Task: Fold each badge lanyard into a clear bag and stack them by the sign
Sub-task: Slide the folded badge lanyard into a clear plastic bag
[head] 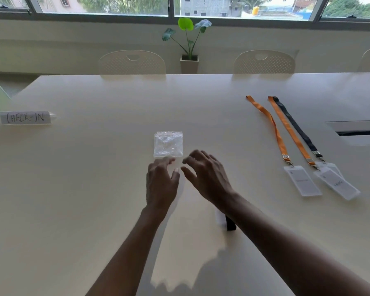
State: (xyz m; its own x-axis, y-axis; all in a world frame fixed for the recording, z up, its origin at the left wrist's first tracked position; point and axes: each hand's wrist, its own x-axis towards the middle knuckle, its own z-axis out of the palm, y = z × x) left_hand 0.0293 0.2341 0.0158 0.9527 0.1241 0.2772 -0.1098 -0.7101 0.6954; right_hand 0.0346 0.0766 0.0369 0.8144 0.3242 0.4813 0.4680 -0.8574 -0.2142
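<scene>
Pale table [94,189] under windows [103,5]; chairs [132,61] and plant [188,39] behind.

Office: meeting table [115,189], chairs [132,63]

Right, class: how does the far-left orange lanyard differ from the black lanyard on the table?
The far-left orange lanyard is bright orange, the black lanyard dark. The orange one lies alone, gently bent; the black one runs straight beside a second orange lanyard. The orange one's badge holder lies clear; the black one's overlaps another. Both lie flat on the table with metal clips.
</scene>
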